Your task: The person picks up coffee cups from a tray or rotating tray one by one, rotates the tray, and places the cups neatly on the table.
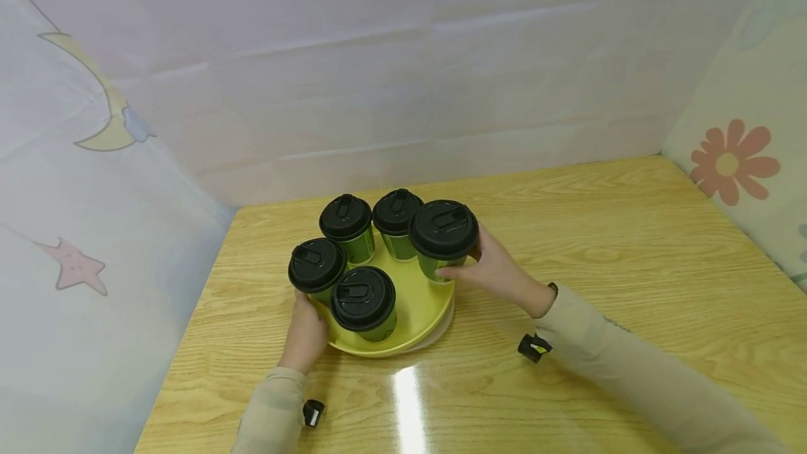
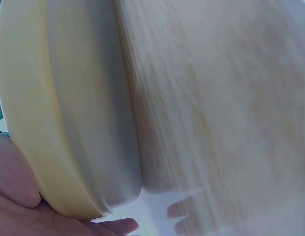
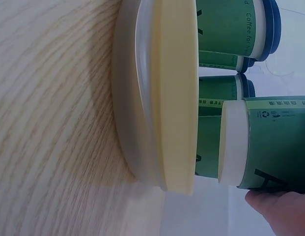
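A green paper coffee cup [image 1: 435,268] with a black lid is gripped by my right hand [image 1: 498,272], fingers and thumb round its side. In the right wrist view a gap shows between this cup's white base [image 3: 234,143] and the round yellow turntable [image 3: 178,98]. My left hand [image 1: 305,331] holds the turntable's left rim, with thumb and fingers on its edge in the left wrist view. Several matching lidded cups stand on the turntable: a front cup [image 1: 363,303], a left cup [image 1: 317,265] and two at the back, including a back-left cup [image 1: 347,226].
The turntable's pale base [image 1: 438,331] rests on a wood-grain table [image 1: 599,251]. A pale fabric wall [image 1: 403,90] stands behind the table, with printed side walls left and right. Small black devices hang at both wrists, one by the right sleeve [image 1: 605,342].
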The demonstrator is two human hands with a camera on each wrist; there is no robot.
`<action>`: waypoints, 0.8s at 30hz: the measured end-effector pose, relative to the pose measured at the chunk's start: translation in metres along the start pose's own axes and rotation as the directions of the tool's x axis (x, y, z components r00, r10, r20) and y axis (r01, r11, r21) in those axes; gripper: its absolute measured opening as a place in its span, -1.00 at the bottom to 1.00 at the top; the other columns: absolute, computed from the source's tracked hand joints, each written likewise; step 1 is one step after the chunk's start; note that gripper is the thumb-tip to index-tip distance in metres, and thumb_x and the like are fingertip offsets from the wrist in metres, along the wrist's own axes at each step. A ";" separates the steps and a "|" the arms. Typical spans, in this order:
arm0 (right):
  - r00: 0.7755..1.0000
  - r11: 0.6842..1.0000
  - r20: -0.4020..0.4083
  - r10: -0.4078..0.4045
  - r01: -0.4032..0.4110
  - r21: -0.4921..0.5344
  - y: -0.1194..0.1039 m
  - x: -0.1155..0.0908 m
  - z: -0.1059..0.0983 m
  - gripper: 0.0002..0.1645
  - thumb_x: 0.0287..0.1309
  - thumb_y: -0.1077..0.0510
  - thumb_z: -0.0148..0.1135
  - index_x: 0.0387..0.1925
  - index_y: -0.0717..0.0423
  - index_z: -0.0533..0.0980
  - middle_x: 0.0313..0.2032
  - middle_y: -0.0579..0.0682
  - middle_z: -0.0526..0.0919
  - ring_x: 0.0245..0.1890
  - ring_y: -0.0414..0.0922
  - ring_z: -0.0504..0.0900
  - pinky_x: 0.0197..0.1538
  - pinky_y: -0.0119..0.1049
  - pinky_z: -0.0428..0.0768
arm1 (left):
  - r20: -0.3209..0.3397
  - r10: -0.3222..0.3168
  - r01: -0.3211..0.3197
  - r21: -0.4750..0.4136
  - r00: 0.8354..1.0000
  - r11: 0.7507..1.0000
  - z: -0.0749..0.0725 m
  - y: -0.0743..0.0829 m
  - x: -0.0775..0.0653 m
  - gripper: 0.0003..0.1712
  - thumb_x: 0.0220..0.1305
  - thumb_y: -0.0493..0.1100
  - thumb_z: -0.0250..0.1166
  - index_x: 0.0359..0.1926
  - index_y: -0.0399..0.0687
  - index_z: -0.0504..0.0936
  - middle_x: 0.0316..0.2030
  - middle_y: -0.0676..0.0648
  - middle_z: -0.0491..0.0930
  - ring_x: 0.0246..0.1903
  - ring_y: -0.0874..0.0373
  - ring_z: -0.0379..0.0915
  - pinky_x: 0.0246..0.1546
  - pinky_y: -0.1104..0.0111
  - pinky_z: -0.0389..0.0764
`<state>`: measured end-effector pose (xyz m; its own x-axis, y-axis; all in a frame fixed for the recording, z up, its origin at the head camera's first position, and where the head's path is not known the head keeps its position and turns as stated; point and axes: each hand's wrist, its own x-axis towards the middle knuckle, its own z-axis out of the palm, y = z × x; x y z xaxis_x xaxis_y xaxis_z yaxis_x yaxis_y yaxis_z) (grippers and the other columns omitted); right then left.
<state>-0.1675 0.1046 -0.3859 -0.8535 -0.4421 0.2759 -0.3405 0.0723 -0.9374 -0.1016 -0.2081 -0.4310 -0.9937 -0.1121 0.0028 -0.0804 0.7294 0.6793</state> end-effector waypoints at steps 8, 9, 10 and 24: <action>0.999 0.999 -0.017 0.030 -0.030 -0.023 0.000 -0.001 -0.005 0.02 -0.08 0.46 0.45 0.39 0.27 0.14 0.24 0.23 0.38 0.17 0.10 0.45 0.20 -0.15 0.48 | 0.003 -0.009 0.009 -0.008 1.000 1.000 -0.001 0.000 0.000 -0.34 0.21 -0.54 -0.21 0.34 -0.58 -0.15 0.17 -0.73 0.13 0.24 -0.48 0.12 0.26 -0.15 0.22; 0.999 0.999 -0.017 0.032 -0.033 -0.022 0.000 -0.001 -0.006 0.02 -0.08 0.46 0.45 0.39 0.28 0.14 0.24 0.24 0.37 0.17 0.10 0.45 0.20 -0.16 0.48 | 0.003 -0.007 0.007 -0.007 1.000 1.000 -0.001 0.000 0.000 -0.34 0.22 -0.54 -0.21 0.34 -0.58 -0.16 0.17 -0.73 0.13 0.24 -0.48 0.12 0.26 -0.15 0.22; 0.999 0.999 -0.017 0.036 -0.036 -0.025 0.000 -0.001 -0.007 0.01 -0.07 0.46 0.45 0.39 0.28 0.13 0.24 0.24 0.37 0.17 0.10 0.44 0.20 -0.18 0.48 | 0.002 -0.004 0.004 -0.007 1.000 1.000 -0.001 0.000 0.000 -0.34 0.21 -0.54 -0.21 0.34 -0.58 -0.16 0.17 -0.73 0.13 0.24 -0.48 0.13 0.25 -0.15 0.23; 0.997 0.998 -0.048 0.055 -0.057 -0.036 0.006 -0.001 -0.019 -0.02 -0.04 0.45 0.43 0.39 0.28 0.14 0.25 0.23 0.36 0.22 0.10 0.40 0.25 -0.16 0.42 | 0.003 -0.013 0.013 -0.009 1.000 1.000 -0.001 0.000 0.001 -0.32 0.20 -0.55 -0.20 0.34 -0.57 -0.16 0.12 -0.73 0.16 0.20 -0.49 0.18 0.22 -0.16 0.27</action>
<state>-0.1760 0.1230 -0.3876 -0.8888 -0.3944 0.2335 -0.3054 0.1298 -0.9433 -0.1024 -0.2090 -0.4306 -0.9928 -0.1194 -0.0086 -0.0928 0.7216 0.6860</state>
